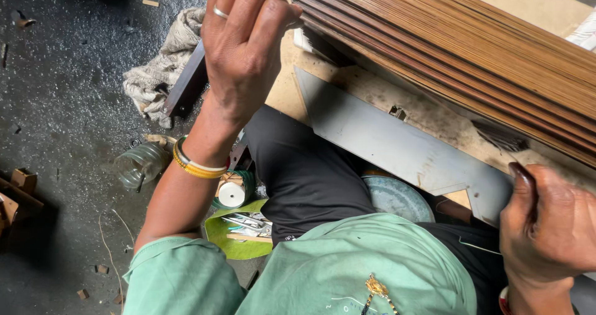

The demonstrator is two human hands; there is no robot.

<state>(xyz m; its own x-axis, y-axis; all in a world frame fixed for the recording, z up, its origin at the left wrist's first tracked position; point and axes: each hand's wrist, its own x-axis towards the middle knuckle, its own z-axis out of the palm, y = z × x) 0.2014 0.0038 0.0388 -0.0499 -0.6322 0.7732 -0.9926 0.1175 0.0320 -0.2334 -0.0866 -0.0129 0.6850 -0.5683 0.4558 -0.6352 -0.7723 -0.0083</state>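
Landmark: the bundle of thin wooden strips [472, 54], brown, lying diagonally from the top centre down to the right edge on a board bench [282, 91].

Far to the bundle's left, on the dark floor [68, 91], small wood offcuts [18, 191] are lying. Nearer the bundle, a clear glass jar [139, 164] is lying on its side, and above it a crumpled grey rag [162, 60] is sitting by a dark wooden bar [186, 82].

The left hand [245, 39] is sitting at the bundle's near left end, fingers curled together over the strip ends; ring on one finger, yellow and white bangles [197, 165] on the wrist. A full clamp cannot be confirmed: the fingertips are hidden.

Below the bundle, a grey metal plate [397, 147] is lying alongside it. Lower left of the plate, a green tray [239, 234] is holding small tools beside a roll of tape [233, 194].

The right hand [549, 225] is sitting below the bundle's lower right end, fingers closed, pressing on the plate's edge; whether it is touching the bundle cannot be told.
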